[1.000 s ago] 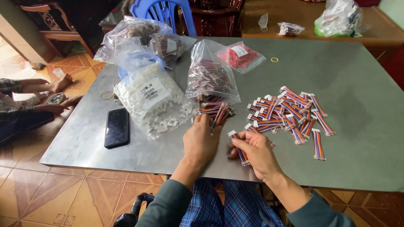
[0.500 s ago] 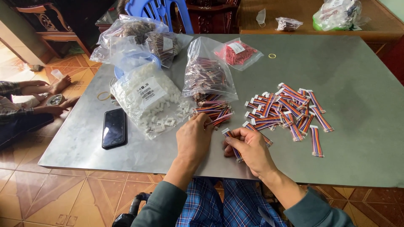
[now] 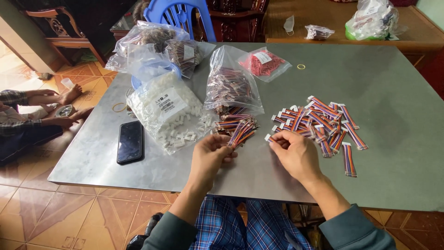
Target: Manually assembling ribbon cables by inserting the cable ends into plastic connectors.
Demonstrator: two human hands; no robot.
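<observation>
Left hand [image 3: 210,155] has apparently lifted a ribbon-cable piece [image 3: 240,135]; hands parted.

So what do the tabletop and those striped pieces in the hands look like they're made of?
Tabletop: looks like sheet metal, dull grey with a soft sheen and thin bent edge. Striped pieces held by the left hand: apparently flat multicoloured plastic-coated wires; the right hand holds one with a small white end, probably plastic.

Grey metal table [image 3: 397,83] on orange tiled floor [image 3: 69,217], blue plastic chair [image 3: 178,16] behind
</observation>
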